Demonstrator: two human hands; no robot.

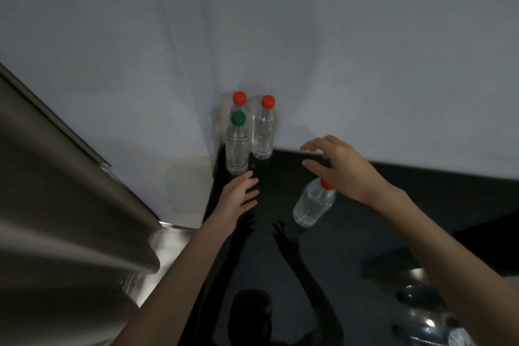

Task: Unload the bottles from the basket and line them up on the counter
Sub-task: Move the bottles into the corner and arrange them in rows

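Observation:
Three clear plastic bottles stand upright in the back left corner of the glossy black counter: a green-capped bottle in front, a red-capped bottle mostly hidden behind it, and another red-capped bottle to their right. A fourth clear bottle with a red cap stands further forward and right, apart from the others. My left hand hovers open just in front of the green-capped bottle. My right hand is open above the fourth bottle's cap, fingers spread. The basket is at the lower right, partly cut off.
White walls close the corner behind the bottles. A stainless steel appliance fills the left side next to the counter edge. A shiny blurred basket or object lies at the lower right of the counter.

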